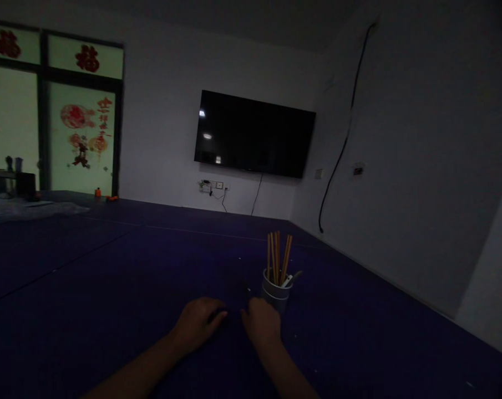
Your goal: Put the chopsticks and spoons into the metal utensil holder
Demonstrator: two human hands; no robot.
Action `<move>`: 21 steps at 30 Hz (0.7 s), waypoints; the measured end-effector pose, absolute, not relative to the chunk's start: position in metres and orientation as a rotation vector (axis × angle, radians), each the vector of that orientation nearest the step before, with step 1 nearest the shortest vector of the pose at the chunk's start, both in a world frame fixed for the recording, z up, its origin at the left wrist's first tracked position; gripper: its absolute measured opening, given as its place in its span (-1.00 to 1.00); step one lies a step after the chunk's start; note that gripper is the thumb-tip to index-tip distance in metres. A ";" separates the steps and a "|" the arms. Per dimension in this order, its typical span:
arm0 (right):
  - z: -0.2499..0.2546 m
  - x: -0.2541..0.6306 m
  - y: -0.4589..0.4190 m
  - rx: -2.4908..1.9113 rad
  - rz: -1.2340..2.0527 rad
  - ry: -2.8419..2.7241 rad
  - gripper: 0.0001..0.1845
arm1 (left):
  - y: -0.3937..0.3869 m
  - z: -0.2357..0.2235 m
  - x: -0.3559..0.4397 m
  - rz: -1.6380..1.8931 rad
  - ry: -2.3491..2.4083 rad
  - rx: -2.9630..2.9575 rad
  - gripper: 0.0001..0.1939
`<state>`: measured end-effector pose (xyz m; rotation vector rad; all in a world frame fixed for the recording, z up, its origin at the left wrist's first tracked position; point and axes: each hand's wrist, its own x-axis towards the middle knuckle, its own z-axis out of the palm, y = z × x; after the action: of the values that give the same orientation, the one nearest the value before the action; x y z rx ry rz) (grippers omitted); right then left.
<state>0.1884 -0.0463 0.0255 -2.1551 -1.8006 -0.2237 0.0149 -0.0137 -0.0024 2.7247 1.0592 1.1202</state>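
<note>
A grey cup with a pale band stands upright on the dark blue tabletop. Several wooden chopsticks rise from it, and a white handle and a grey handle lean out on its right side. My right hand is just in front of the cup, partly covering its lower left. Its fingers are curled and mostly hidden. A small dark thing with a light spot shows just beyond them; I cannot tell what it is. My left hand rests to the left, fingers bent, thumb apart, with nothing between them.
The wide blue tabletop has seams and small white specks. At the far left are a dark box, clear plastic sheeting and small orange items. A wall bounds the right side, with a black cable hanging down it.
</note>
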 end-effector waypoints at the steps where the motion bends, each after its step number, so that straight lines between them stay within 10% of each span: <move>1: 0.026 0.189 -0.046 -2.170 -0.228 -1.810 -0.86 | -0.014 -0.002 0.015 1.126 1.061 2.722 -0.72; 21: 0.023 0.196 -0.039 -2.256 -0.163 -1.695 -0.79 | -0.017 0.000 0.015 0.999 1.104 2.706 -0.71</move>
<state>0.1962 -0.0388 0.0229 -2.2559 -1.6949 -0.1626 0.0151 -0.0168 0.0004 2.7057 1.1036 0.9992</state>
